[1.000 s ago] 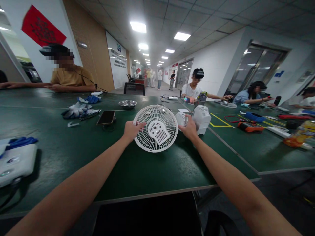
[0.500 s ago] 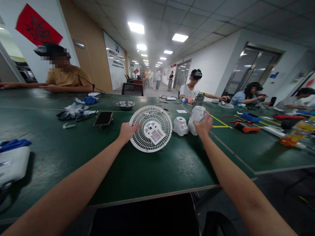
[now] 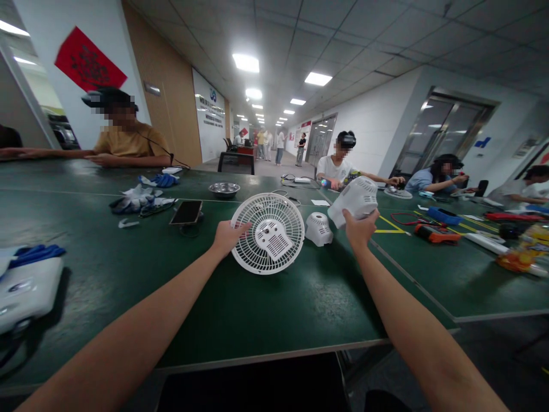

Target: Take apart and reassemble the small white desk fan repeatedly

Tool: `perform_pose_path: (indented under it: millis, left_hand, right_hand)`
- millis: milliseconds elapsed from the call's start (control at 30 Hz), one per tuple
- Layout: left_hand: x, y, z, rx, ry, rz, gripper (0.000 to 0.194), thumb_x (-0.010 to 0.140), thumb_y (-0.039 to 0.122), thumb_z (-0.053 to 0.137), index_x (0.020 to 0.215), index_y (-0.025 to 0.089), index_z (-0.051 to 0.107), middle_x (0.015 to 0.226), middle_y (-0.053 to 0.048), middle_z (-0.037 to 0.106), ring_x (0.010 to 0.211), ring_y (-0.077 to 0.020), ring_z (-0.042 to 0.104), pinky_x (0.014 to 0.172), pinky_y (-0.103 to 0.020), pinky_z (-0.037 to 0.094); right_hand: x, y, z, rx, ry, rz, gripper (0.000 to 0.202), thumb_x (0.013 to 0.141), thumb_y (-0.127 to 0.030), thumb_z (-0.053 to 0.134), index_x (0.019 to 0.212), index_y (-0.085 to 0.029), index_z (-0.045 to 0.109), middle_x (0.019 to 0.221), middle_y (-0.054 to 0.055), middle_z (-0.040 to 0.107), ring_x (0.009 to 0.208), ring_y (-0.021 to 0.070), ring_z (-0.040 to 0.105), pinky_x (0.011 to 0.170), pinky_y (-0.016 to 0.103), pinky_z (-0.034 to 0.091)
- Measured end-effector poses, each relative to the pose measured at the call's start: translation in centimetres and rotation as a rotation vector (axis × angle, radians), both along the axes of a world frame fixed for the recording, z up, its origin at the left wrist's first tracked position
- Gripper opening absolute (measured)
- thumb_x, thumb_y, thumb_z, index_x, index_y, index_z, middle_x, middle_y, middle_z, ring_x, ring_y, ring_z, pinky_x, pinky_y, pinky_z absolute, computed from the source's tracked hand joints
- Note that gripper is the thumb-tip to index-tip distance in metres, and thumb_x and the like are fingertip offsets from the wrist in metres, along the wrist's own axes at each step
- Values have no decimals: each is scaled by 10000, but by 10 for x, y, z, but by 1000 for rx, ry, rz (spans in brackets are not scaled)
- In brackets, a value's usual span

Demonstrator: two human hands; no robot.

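My left hand (image 3: 229,237) is closed on the left rim of a round white fan grille (image 3: 246,252), which stands tilted with its ribs and slotted centre plate facing me. My right hand (image 3: 361,228) grips a larger white plastic fan housing (image 3: 354,197) from below and holds it tilted over the table. Between the grille and that housing, a smaller white vented cover (image 3: 318,230) sits on the green table (image 3: 257,315). Part of my right fingers is hidden behind the housing.
Left of the grille lie a phone (image 3: 187,212), work gloves (image 3: 139,200) and a metal bowl (image 3: 224,189). To the right are an orange multimeter (image 3: 436,233) and a white power strip (image 3: 486,243). Co-workers sit across the table, one handling another fan part.
My right hand has raised the large housing and tipped it over to the right. The left hand keeps its hold on the grille. The whole view has shifted slightly.
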State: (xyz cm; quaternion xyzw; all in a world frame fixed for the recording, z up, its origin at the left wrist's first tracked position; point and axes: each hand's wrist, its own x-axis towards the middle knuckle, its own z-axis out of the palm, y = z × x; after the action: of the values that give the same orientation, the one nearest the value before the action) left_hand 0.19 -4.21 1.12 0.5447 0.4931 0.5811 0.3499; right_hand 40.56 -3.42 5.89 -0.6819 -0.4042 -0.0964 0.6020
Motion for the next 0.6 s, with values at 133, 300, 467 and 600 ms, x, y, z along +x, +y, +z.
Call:
perform_pose_path:
  millis: [133, 300, 467, 600]
  left_hand:
    - [0, 0, 1, -1, 7, -12, 378, 662, 432, 807, 814, 97, 723, 738, -108, 748, 677, -262, 726, 630, -376, 594]
    - [0, -3, 4, -18, 16, -2, 357, 663, 423, 809, 816, 112, 726, 745, -107, 753, 679, -265, 729, 624, -373, 593]
    - [1, -6, 6, -35, 33, -2, 339, 677, 416, 800, 822, 118, 730, 748, -107, 754, 675, -265, 728, 615, -372, 589]
    - [1, -7, 8, -54, 29, -9, 328, 675, 401, 802, 822, 117, 728, 746, -105, 754, 670, -263, 726, 613, -375, 590]
  right_hand:
    - [-25, -5, 9, 26, -98, 108, 937, 663, -607, 703, 1391, -162, 317, 1172, 174, 652, 1051, 346, 638, 879, 431, 477]
    - [-46, -2, -4, -228, -188, 240, 920, 644, -638, 698, 1360, -162, 373, 1147, 190, 659, 1030, 354, 642, 899, 474, 469]
    - [-35, 2, -7, -217, -169, 201, 933, 626, -639, 705, 1367, -175, 378, 1168, 184, 651, 1031, 357, 640, 896, 472, 474]
    - [-5, 6, -6, -163, -111, 106, 930, 623, -596, 713, 1371, -164, 369, 1155, 178, 652, 1021, 349, 636, 895, 453, 472]
